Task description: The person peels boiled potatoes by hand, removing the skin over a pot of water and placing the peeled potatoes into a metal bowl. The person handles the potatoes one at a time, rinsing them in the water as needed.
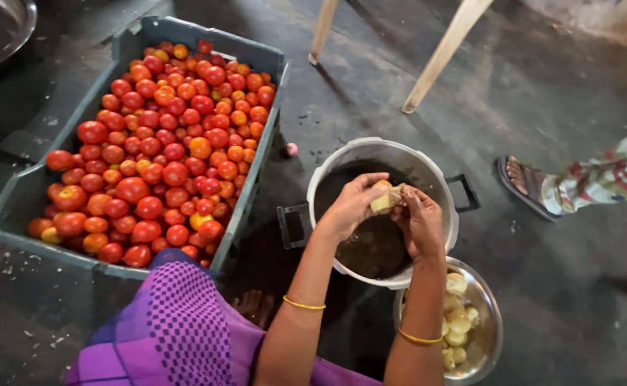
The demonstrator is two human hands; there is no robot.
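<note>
Both hands meet over a large metal pot point(438, 187): the left hand point(349, 207) and right hand point(419, 220) curl their fingers closed around one pale peeled potato point(385, 199), pinched between the fingertips. Below the right wrist sits a steel bowl point(486, 307) of peeled potatoes; a grey crate of tomatoes point(157, 143) lies left of the fingers

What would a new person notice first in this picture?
The grey crate heaped with red tomatoes fills the left side. Right of it, the left hand and right hand hold a pale potato over a large pot; a steel bowl with pale pieces sits nearer.
</note>
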